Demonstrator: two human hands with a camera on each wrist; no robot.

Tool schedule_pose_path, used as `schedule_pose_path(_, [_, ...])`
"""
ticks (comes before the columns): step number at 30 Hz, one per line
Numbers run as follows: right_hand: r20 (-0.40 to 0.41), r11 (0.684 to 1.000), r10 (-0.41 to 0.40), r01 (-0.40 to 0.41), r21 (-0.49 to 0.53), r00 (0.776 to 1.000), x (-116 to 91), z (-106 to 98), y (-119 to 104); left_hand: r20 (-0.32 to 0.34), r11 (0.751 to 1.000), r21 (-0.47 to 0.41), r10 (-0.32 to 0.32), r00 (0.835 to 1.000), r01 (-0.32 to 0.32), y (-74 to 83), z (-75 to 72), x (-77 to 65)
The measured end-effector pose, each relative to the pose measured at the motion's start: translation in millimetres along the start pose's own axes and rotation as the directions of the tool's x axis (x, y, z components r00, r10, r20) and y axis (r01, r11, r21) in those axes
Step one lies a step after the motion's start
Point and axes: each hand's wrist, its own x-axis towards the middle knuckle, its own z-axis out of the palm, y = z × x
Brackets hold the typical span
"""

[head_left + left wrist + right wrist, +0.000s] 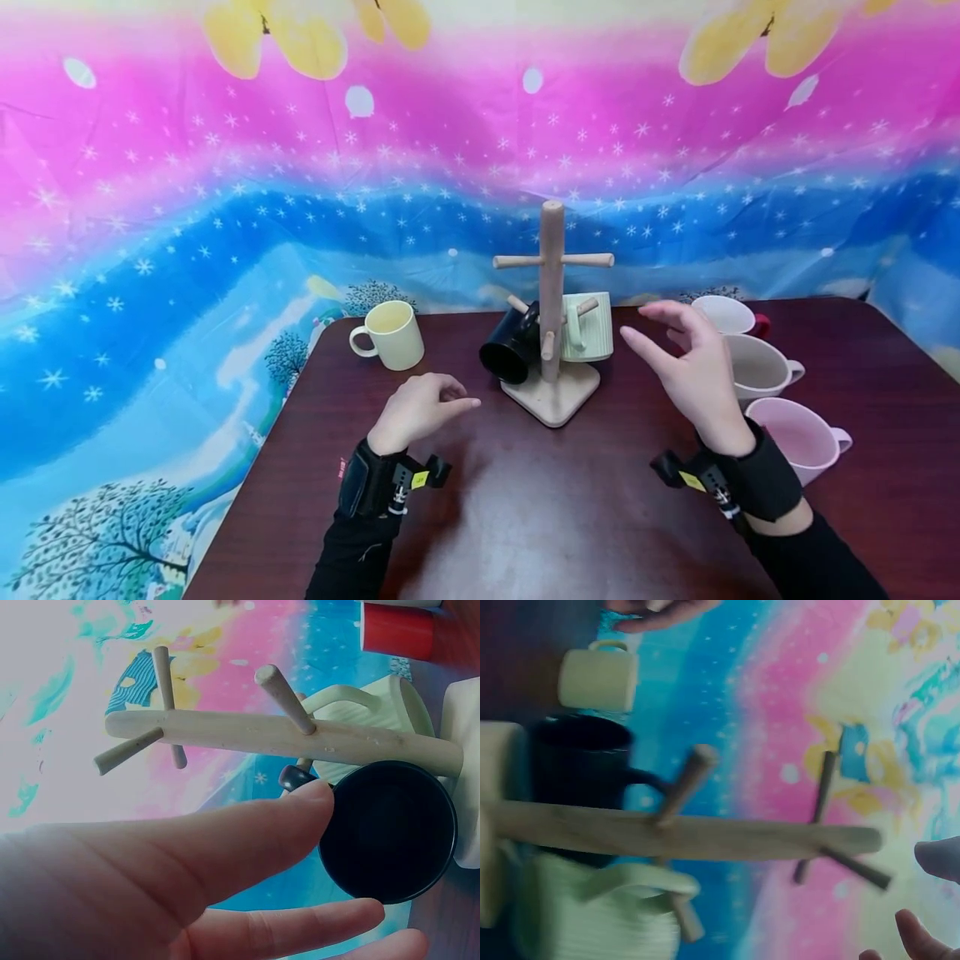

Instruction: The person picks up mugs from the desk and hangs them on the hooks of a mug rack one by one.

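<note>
One plain pale-yellow mug (397,337) stands upright toward the left of the dark, glossy counter (525,517), its handle pointing left. Nearer the person, the left hand (422,410) holds nothing, thumb apart from bent fingers. Just beyond it, a shiny black mug (501,342) hangs tilted on a peg, mouth slanting down toward the person. The wooden rack (552,279) has its long axis vertical: round post, round pegs, flat base with rounded corners. A ribbed light-green mug (600,325) hangs at its right, handle around a peg. Just right of that mug, the right hand (697,371) is empty, thumb and fingers spread. Farther right, a red-handled mug (722,315), a greyish mug (757,367) and a pink mug (795,437) stand upright, handles pointing right.
</note>
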Motion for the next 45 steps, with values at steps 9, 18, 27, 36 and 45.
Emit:
schedule_pose_path(9, [0.022, 0.994, 0.1, -0.099, -0.038, 0.995, -8, -1, 30, 0.003, 1.0, 0.004, -0.028, 1.0, 0.028, -4.9, -2.4, 4.4])
schedule_pose_path(18, [0.065, 0.995, 0.071, -0.066, -0.078, 0.995, -9, -5, 37, -0.05, 0.999, -0.042, -0.003, 0.999, 0.001, -15.1, -2.9, 2.1])
schedule_pose_path(27, [0.105, 0.995, 0.082, -0.076, -0.061, 0.991, -7, -11, 38, -0.246, 0.986, -0.164, -0.034, 0.969, -0.007, -56.6, -64.3, 18.1])
schedule_pose_path(36, [0.151, 0.996, 0.084, -0.076, -0.055, 0.985, -6, -13, 40, -0.185, 0.993, -0.1, -0.088, 0.979, 0.071, -184.4, -106.6, 81.7])
schedule_pose_path(45, [0.202, 0.996, 0.062, -0.048, -0.071, 0.977, -5, -7, 43, -0.071, 0.984, -0.069, -0.169, 0.983, 0.164, -206.4, -73.0, 89.0])
